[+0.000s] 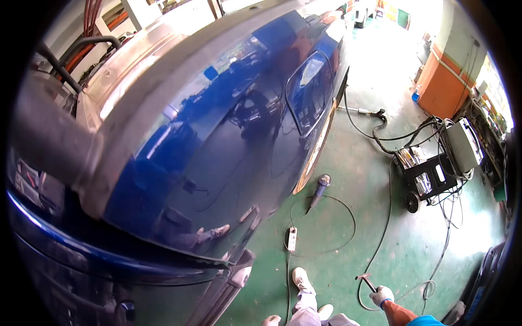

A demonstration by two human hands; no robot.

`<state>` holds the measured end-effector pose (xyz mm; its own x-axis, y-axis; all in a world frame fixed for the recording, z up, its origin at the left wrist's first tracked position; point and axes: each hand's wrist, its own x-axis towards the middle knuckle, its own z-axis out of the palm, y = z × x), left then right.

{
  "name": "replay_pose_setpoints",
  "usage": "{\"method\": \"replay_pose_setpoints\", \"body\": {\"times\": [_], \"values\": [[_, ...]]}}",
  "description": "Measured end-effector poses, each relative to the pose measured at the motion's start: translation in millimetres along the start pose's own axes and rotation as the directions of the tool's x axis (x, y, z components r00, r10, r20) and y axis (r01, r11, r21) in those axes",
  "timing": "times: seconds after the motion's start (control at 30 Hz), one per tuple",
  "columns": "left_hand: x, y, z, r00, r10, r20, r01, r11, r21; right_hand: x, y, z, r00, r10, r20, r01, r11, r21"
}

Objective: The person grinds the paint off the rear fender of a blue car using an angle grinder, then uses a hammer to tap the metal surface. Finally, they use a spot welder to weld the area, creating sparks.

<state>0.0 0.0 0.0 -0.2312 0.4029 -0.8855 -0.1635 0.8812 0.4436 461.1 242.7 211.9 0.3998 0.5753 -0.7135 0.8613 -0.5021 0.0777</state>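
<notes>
In my right hand (382,295), gloved in white, is a hammer (369,282) with a thin head and dark handle. It hangs low over the green floor, to the right of my feet. At the bottom edge a pale shape looks like my gloved left hand (271,321), mostly cut off, its fingers not readable. A dark blue car body (217,136) fills the left and middle, with a fuel flap (310,92) in its side panel. Neither hand touches the panel.
A corded power tool (321,191) with a round head lies beside the car, near a white power strip (292,239). Cables (389,217) loop over the floor. On the right stands a black wheeled cart (432,176) carrying a grey machine (462,145). Behind it is an orange-and-white pillar (443,87).
</notes>
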Motion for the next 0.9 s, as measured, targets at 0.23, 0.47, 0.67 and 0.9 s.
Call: {"method": "replay_pose_setpoints", "body": {"times": [0.23,0.47,0.67,0.9], "values": [[-52.9,266.0,-0.8,0.95,0.305,0.065,-0.267,0.689,0.674,7.5,23.3,13.5,0.987,0.145,-0.065,-0.125,0.961,0.248],[-114.2,518.0,83.7,0.327,0.867,0.377,-0.772,0.015,0.635,-14.9,74.5,56.7,0.922,0.384,0.043,-0.37,0.845,0.387],[-193.7,731.2,182.0,-0.187,0.83,0.525,-0.401,-0.553,0.73,-21.8,106.3,93.8,0.852,0.495,0.171,-0.497,0.659,0.564],[-210.9,921.8,253.1,-0.132,0.819,0.558,0.11,-0.548,0.829,35.8,91.4,64.0,0.832,0.463,0.305,-0.544,0.576,0.611]]}}
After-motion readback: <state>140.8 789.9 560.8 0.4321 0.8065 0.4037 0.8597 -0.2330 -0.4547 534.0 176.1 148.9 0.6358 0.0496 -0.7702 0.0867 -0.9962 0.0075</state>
